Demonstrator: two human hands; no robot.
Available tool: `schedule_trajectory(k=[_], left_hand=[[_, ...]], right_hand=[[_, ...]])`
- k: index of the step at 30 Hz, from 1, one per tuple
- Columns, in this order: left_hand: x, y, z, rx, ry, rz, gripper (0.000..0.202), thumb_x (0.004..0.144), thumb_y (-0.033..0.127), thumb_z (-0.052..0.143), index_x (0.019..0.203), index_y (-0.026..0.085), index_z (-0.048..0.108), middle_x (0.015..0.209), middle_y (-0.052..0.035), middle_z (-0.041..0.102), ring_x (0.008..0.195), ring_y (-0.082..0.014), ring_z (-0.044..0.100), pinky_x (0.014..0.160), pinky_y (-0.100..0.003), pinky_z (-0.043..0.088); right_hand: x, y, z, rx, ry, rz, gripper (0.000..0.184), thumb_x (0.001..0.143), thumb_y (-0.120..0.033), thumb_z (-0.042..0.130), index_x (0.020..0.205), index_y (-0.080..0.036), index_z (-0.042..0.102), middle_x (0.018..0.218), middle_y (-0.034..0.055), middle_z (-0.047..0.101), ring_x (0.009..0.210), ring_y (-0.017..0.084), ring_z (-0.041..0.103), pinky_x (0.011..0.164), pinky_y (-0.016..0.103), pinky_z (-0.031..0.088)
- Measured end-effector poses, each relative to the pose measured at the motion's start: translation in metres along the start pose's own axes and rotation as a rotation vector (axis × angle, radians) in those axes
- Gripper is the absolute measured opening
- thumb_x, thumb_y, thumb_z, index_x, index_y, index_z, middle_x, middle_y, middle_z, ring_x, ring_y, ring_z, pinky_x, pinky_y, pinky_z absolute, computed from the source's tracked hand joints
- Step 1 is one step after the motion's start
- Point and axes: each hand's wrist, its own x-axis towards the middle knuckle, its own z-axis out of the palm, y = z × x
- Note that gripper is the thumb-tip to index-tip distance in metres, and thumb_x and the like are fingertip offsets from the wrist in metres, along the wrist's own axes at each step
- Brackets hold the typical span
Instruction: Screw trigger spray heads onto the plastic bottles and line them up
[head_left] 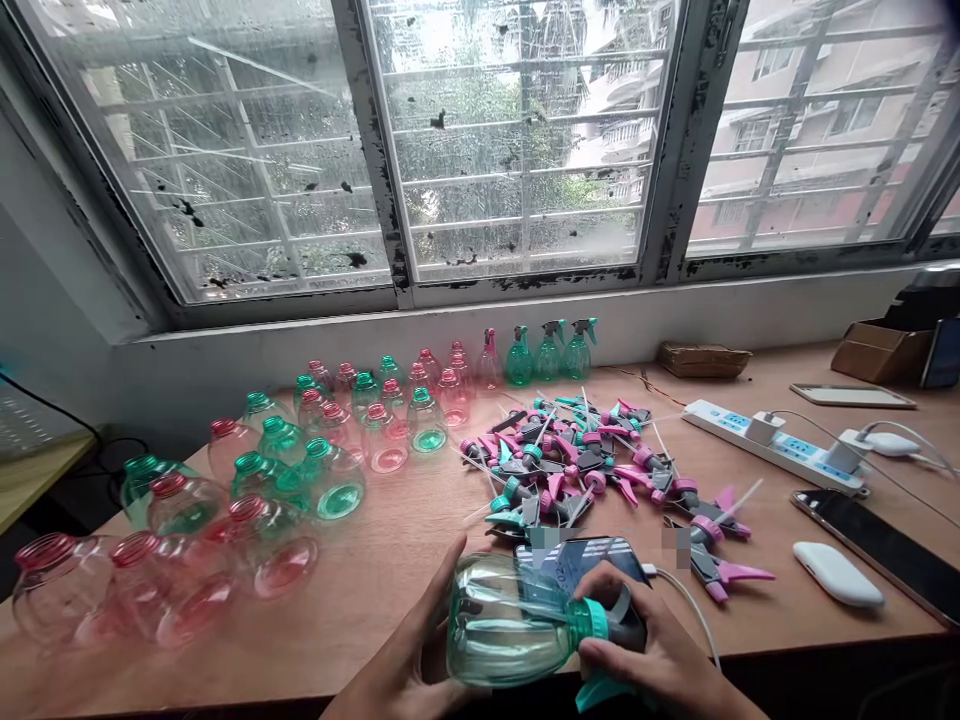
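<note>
I hold a clear green spray bottle (510,620) on its side at the near table edge. My left hand (409,660) cups its body from below. My right hand (645,645) is wrapped round the teal and grey trigger head (611,625) at the bottle's neck. A phone (577,555) lies just behind the bottle, with a white cable running from it. Beyond it sits a pile of pink and teal trigger heads (592,470).
Several empty pink and green bottles (262,490) cover the left of the wooden table (405,540). Assembled sprayers (551,350) stand by the window. A power strip (772,440), a dark phone (877,550), a white case (836,573) and a cardboard box (877,350) lie right.
</note>
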Motion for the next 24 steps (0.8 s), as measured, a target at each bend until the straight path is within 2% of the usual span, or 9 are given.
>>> schedule_trajectory(k=[3,5,7,10,13,16,19,24], left_hand=[[0.0,0.007,0.001,-0.05,0.034,-0.042,0.11,0.084,0.043,0.092,0.171,0.048,0.024,0.184,-0.0063,0.025,0.169,-0.0403,0.024,0.136,-0.06,0.022],[0.0,0.01,0.001,-0.046,0.044,-0.06,0.103,0.085,0.048,0.089,0.169,0.046,0.031,0.185,-0.0062,0.025,0.169,-0.0406,0.024,0.136,-0.059,0.023],[-0.001,0.009,0.0,-0.031,0.026,-0.053,0.099,0.089,0.046,0.087,0.169,0.048,0.029,0.185,-0.0059,0.023,0.168,-0.0407,0.026,0.135,-0.06,0.026],[-0.004,0.001,-0.002,-0.024,-0.004,-0.03,0.103,0.093,0.036,0.084,0.171,0.051,0.018,0.185,-0.0061,0.023,0.168,-0.0393,0.029,0.134,-0.062,0.026],[-0.007,-0.003,-0.001,-0.097,-0.004,-0.031,0.107,0.092,0.036,0.085,0.171,0.052,0.015,0.184,-0.0075,0.027,0.165,-0.0407,0.036,0.132,-0.065,0.03],[-0.005,0.002,0.001,-0.15,0.034,-0.069,0.103,0.084,0.048,0.091,0.169,0.048,0.032,0.182,-0.0074,0.031,0.164,-0.0439,0.035,0.132,-0.066,0.03],[0.0,0.01,0.003,-0.184,0.086,-0.112,0.098,0.078,0.055,0.093,0.164,0.041,0.046,0.179,-0.0092,0.039,0.164,-0.0459,0.035,0.132,-0.065,0.029],[0.005,0.012,0.003,-0.239,0.134,-0.125,0.098,0.075,0.063,0.092,0.161,0.042,0.05,0.167,-0.0091,0.055,0.158,-0.0445,0.045,0.131,-0.062,0.033]], right_hand=[[0.001,0.0,-0.001,0.003,0.0,-0.022,0.045,0.079,-0.053,0.095,0.1,-0.021,0.072,0.087,-0.0005,0.069,0.069,0.016,0.068,0.063,0.026,0.053],[0.0,0.0,-0.001,0.027,-0.004,-0.006,0.046,0.078,-0.052,0.096,0.1,-0.021,0.071,0.087,-0.0007,0.068,0.069,0.016,0.068,0.063,0.027,0.052],[0.0,0.001,-0.001,0.058,-0.02,0.018,0.048,0.078,-0.053,0.096,0.102,-0.021,0.069,0.086,-0.001,0.069,0.07,0.018,0.07,0.064,0.028,0.052],[0.0,0.003,-0.002,0.076,-0.032,0.027,0.049,0.079,-0.053,0.096,0.103,-0.021,0.067,0.085,-0.0011,0.069,0.071,0.019,0.072,0.065,0.029,0.053],[0.001,0.006,-0.004,0.062,-0.028,0.019,0.048,0.08,-0.053,0.095,0.104,-0.022,0.067,0.087,-0.0016,0.067,0.07,0.017,0.07,0.064,0.028,0.052],[0.002,0.005,-0.005,0.006,-0.045,-0.004,0.047,0.079,-0.053,0.095,0.103,-0.022,0.069,0.091,-0.0001,0.066,0.074,0.017,0.065,0.067,0.028,0.052],[0.003,0.003,-0.006,-0.084,-0.002,-0.041,0.047,0.077,-0.053,0.096,0.102,-0.021,0.073,0.094,0.0017,0.065,0.082,0.02,0.062,0.072,0.029,0.052],[0.004,0.001,-0.004,-0.181,0.013,-0.06,0.047,0.077,-0.055,0.095,0.104,-0.022,0.075,0.096,0.0041,0.067,0.087,0.024,0.063,0.075,0.034,0.054]])
